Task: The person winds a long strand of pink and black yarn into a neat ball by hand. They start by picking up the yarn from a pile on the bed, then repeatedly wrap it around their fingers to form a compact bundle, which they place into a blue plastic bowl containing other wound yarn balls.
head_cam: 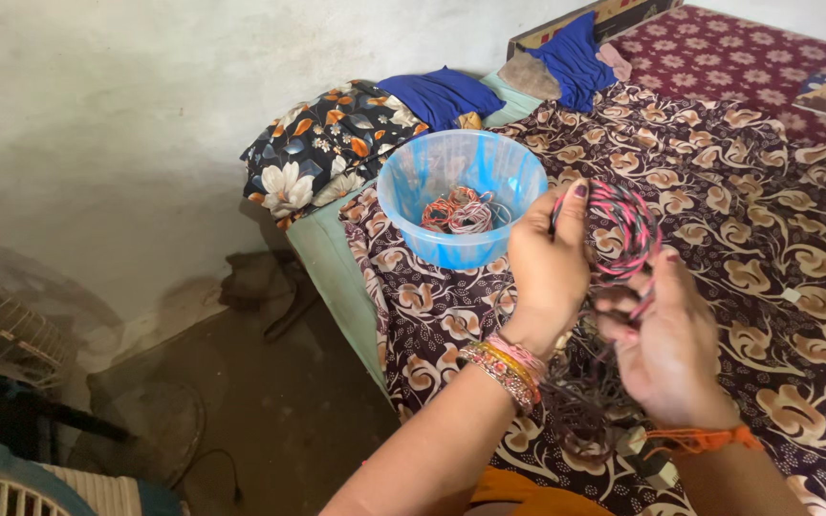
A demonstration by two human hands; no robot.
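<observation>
At the centre of the frame the left hand [549, 263] is closed around a coil of pink and dark cord [623, 229], thumb and fingers pinching its rim so the loops stay together and upright. Just below right, the right hand [666, 349] curls loosely around a trailing strand, apparently feeding it. Beneath both lies a dark tangle of loose cord [580, 401] on the floral bedsheet [767, 220]. A blue plastic bowl [403, 191], upper centre, holds finished coils [459, 212] within easy reach.
</observation>
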